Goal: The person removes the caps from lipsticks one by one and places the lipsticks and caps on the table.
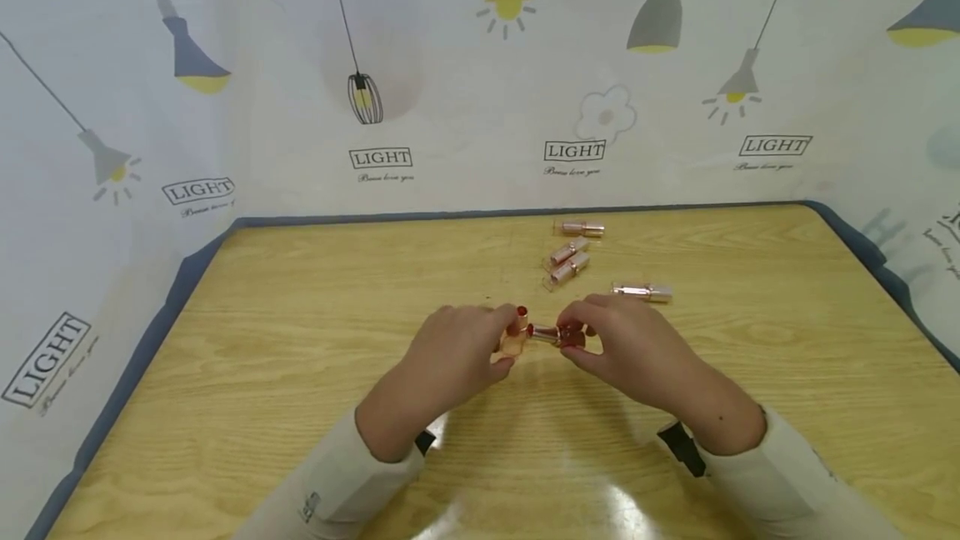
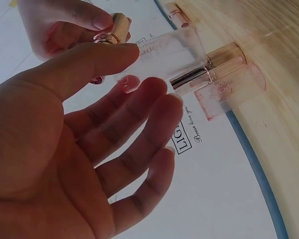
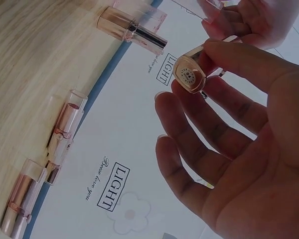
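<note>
Mid-table, my left hand (image 1: pixel 457 352) pinches a clear lipstick cap (image 2: pixel 159 55) between thumb and fingers; its other fingers are loosely curled in the left wrist view. Close beside it, my right hand (image 1: pixel 633 348) pinches a shiny rose-gold lipstick (image 1: pixel 543 333) by its base. The lipstick points sideways, its red end toward the left hand. A round label shows on the lipstick's underside (image 3: pixel 188 75) in the right wrist view. Just beyond the hands stands a second lipstick (image 2: pixel 209 69), gold below and silver above, with a clear cap (image 2: pixel 231 92) next to it.
Several capped lipsticks lie farther back on the wood-grain table (image 1: pixel 300 290), among them one near the back edge (image 1: pixel 583 228) and one beyond the right hand (image 1: pixel 642 292). A white cloth (image 1: pixel 465 107) printed with lamps hangs behind the table.
</note>
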Available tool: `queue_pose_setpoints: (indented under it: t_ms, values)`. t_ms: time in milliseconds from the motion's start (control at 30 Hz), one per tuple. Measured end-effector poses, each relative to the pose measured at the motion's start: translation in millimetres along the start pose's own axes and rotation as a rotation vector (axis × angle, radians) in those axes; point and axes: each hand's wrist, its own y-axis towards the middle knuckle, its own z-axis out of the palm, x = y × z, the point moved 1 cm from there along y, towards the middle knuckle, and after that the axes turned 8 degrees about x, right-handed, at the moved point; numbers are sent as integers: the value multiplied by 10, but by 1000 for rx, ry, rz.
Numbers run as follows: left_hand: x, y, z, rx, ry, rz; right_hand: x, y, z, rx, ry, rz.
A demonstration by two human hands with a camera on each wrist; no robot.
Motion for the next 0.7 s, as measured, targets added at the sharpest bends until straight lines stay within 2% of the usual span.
queue_pose_setpoints:
  t_ms: [300, 467, 700]
  values:
    - [16, -14, 2, 38, -46, -35, -3, -7, -11, -2, 12, 4]
    - [35, -10, 20, 75, -67, -55, 3, 4, -6, 25, 14, 16]
    - [40, -9, 17, 90, -68, -59, -13, 23, 33, 51, 28, 33]
